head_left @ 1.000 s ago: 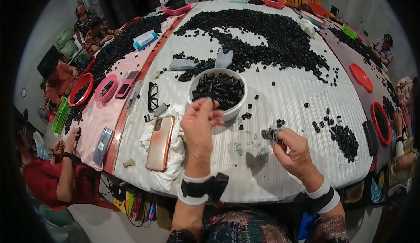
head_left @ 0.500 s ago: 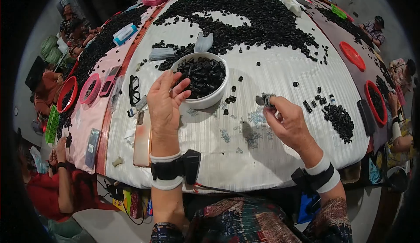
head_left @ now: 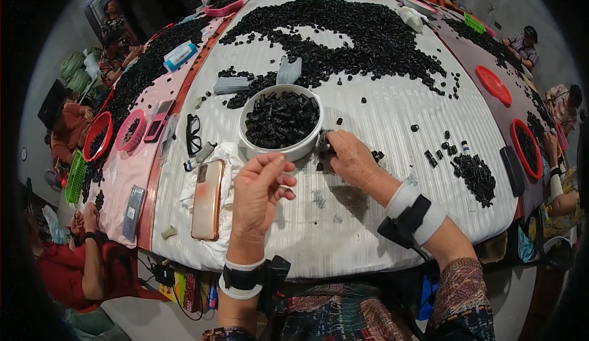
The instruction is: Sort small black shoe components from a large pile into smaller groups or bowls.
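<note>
My right hand (head_left: 354,159) is closed at the right side of a white bowl (head_left: 293,153), its fingertips around a small grey, mottled piece (head_left: 323,137) whose kind I cannot make out. The bowl is heaped with small black plastic parts (head_left: 282,118). Just in front of the bowl, my left hand (head_left: 261,195) is raised with thumb and forefinger pinched together and the other fingers curled. Whatever it might hold is too small to see. Small metal springs (head_left: 318,199) lie on the cloth between my hands. A few loose black parts (head_left: 378,156) are beside my right hand.
A phone (head_left: 208,200) on white cloth and eyeglasses (head_left: 193,135) lie left. At right is a pile of thin black pieces (head_left: 475,180). A wide spread of black parts (head_left: 380,31) covers the table's far side. Other people sit around with red baskets (head_left: 527,149).
My right hand has moved left to the bowl's side with the grey piece. My left hand has come down and toward me from the bowl's rim, its fingers drawing into a pinch.
</note>
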`<state>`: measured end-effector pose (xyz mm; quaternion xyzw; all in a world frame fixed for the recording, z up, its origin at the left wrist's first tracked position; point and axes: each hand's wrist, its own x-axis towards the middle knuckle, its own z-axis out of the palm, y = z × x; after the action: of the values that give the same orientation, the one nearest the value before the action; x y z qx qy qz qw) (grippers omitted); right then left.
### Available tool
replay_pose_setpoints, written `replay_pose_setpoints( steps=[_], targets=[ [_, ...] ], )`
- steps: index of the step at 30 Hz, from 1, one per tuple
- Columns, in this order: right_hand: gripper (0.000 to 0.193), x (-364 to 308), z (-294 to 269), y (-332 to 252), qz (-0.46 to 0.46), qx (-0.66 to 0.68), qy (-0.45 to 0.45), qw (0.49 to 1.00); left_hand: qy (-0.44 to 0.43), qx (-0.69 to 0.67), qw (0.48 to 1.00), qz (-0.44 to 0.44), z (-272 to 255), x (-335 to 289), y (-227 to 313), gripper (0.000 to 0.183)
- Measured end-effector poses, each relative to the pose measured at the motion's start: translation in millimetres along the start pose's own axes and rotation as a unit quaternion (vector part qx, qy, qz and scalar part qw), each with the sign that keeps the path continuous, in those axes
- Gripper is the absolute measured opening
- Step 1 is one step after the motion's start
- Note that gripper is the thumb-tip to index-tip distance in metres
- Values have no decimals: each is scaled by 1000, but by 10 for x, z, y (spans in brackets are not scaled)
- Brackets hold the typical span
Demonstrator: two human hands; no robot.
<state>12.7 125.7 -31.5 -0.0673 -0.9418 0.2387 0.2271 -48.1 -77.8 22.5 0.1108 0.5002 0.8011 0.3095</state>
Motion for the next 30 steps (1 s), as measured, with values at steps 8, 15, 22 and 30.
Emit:
replay_pose_setpoints(
  steps=[8, 15, 22, 30],
  targets=[
    [37, -358, -448, -316, -32, 161, 49, 985, -40, 31, 997, -56, 106, -60, -293, 22],
    [32, -508, -535, -698, -175, 74, 97, 977, -116, 30, 992, -49, 179, -93, -408, 15],
    [28, -602, -684, -494, -145, 72, 104, 981, -85, 10, 993, -85, 71, -127, -443, 14],
    [17, -641, -1053, 363, 18, -3, 126, 992, -50, 13, 991, -125, 132, -139, -467, 22]
  ],
)
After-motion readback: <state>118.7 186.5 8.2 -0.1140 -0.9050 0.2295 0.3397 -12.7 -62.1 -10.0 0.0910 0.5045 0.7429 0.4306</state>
